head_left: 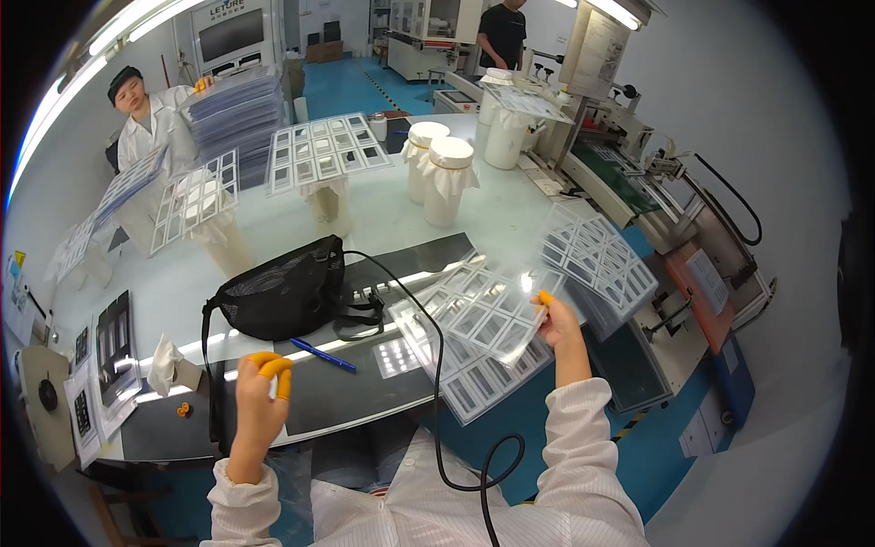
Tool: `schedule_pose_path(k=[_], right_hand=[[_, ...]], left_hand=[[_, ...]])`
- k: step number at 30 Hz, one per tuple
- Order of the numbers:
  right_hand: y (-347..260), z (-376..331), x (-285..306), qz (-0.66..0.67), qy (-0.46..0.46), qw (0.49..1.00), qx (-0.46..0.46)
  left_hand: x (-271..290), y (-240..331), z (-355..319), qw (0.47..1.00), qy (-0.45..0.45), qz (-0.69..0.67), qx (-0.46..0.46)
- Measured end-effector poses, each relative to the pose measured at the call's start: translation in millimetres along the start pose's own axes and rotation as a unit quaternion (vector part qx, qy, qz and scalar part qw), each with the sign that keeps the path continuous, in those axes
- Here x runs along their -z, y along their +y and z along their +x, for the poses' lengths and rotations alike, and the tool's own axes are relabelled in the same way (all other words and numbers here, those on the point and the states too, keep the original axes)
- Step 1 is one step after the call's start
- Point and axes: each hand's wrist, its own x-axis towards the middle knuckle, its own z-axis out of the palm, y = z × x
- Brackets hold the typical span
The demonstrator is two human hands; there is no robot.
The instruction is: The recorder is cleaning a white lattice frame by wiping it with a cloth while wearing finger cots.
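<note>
The right hand (560, 326) is pinching a clear, flat plastic sheet with rectangular windows (494, 314), which is extending leftward from that grip over the near-right part of the pale bench (392, 208); the left hand (262, 394) is hanging farther off, curled, its hold unclear.
</note>
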Motion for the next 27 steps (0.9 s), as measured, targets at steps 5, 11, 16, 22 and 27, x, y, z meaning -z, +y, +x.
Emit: schedule_pose_path(k=[5,11,16,22,27], right_hand=[[8,-22,1,0.013,-0.009,1.000,0.017],[39,-70,-9,0.044,0.001,0.994,0.100],[53,-99,-13,0.028,0.010,0.988,0.153],[45,-151,-48,-0.138,0.083,0.856,0.492],[-2,-175,-74,-0.134,-0.007,0.719,0.682]], left_hand=[[-11,54,3,0.989,-0.068,-0.123,-0.043],[-39,112,4,0.926,-0.204,-0.140,-0.284],[-61,101,-16,0.908,-0.262,-0.114,-0.306],[-29,100,-32,0.936,-0.265,-0.113,-0.202],[-23,110,-18,0.929,-0.268,-0.110,-0.231]])
